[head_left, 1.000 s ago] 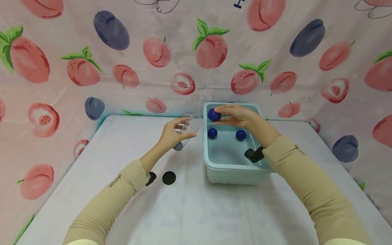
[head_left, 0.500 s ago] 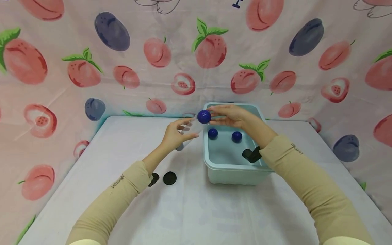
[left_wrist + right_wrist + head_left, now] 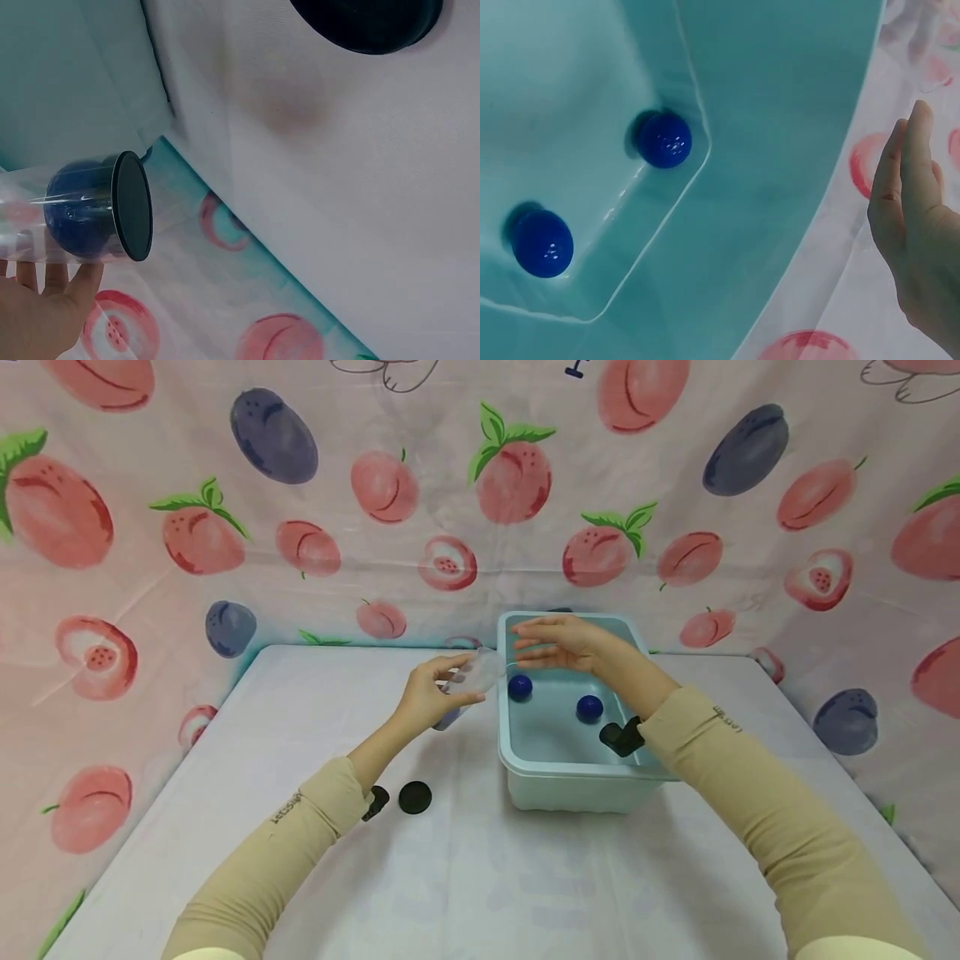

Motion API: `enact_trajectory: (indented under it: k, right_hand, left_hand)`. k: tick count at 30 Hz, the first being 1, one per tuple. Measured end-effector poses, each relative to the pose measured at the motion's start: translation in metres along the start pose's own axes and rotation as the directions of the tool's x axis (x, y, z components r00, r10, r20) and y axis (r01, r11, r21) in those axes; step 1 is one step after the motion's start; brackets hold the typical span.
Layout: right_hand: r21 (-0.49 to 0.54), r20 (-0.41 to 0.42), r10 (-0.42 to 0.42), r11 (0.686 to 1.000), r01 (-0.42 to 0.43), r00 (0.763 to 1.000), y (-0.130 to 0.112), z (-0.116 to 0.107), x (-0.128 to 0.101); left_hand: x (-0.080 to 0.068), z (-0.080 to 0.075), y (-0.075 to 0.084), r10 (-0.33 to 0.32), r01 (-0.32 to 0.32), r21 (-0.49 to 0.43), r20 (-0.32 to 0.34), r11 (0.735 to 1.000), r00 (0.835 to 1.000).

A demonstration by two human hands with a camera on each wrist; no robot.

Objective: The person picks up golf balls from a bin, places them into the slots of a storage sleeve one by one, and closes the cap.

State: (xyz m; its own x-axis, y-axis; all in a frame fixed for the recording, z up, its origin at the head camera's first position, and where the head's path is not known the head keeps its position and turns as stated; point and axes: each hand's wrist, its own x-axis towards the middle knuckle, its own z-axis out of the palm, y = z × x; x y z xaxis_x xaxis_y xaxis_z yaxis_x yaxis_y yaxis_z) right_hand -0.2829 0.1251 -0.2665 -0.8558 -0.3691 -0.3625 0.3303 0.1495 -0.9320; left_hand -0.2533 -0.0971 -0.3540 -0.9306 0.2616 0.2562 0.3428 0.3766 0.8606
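My left hand (image 3: 422,700) holds a clear plastic tube (image 3: 482,672), tilted with its mouth up toward the bin. A blue ball (image 3: 75,210) lies inside at the tube's lower end, against its black end cap (image 3: 133,206). Over the back left of the light blue bin (image 3: 577,768), my right hand (image 3: 562,642) has its fingers extended and holds nothing. Its fingertips point at the tube mouth without touching it. Two more blue balls rest on the bin floor, one ball (image 3: 520,687) by the left wall and another ball (image 3: 590,708) nearer the middle.
On the white table lies a round black lid (image 3: 415,797), in front of the left hand. A black wrist camera (image 3: 622,737) sticks out from the right cuff over the bin. Fruit-patterned cloth (image 3: 450,485) hangs close behind the bin.
My right hand carried a blue ball left from above the bin to the tube mouth and let go. The ball dropped to the tube's lower end. A loose ball in the bin rolled slightly.
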Motion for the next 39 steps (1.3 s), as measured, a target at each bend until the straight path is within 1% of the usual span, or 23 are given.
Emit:
enact_trajectory:
  k: [13, 20, 26, 31, 39]
  right_hand:
    - [-0.027, -0.029, 0.033, 0.999, -0.034, 0.999, -0.003, -0.010, 0.018]
    - [-0.066, -0.014, 0.054, 0.996, -0.054, 0.998, -0.001, -0.016, 0.028]
    - [-0.069, 0.000, 0.065, 0.996, -0.065, 0.998, 0.002, -0.020, 0.035]
    - [-0.072, -0.005, 0.078, 0.994, -0.078, 0.997, 0.002, -0.028, 0.039]
    - [-0.133, -0.032, 0.101, 0.986, -0.104, 0.994, 0.002, -0.042, 0.046]
  left_hand:
    - [0.001, -0.002, 0.001, -0.039, 0.040, 0.010, -0.028, 0.999, 0.999]
    - [-0.003, -0.006, -0.004, -0.038, 0.038, -0.001, -0.049, 0.999, 0.998]
    - [-0.008, -0.009, -0.008, -0.033, 0.032, -0.018, -0.067, 0.999, 0.997]
    - [-0.009, -0.011, -0.007, -0.028, 0.029, 0.014, -0.082, 0.999, 0.996]
    - [-0.004, -0.012, -0.003, -0.013, 0.015, 0.022, -0.093, 1.000, 0.996]
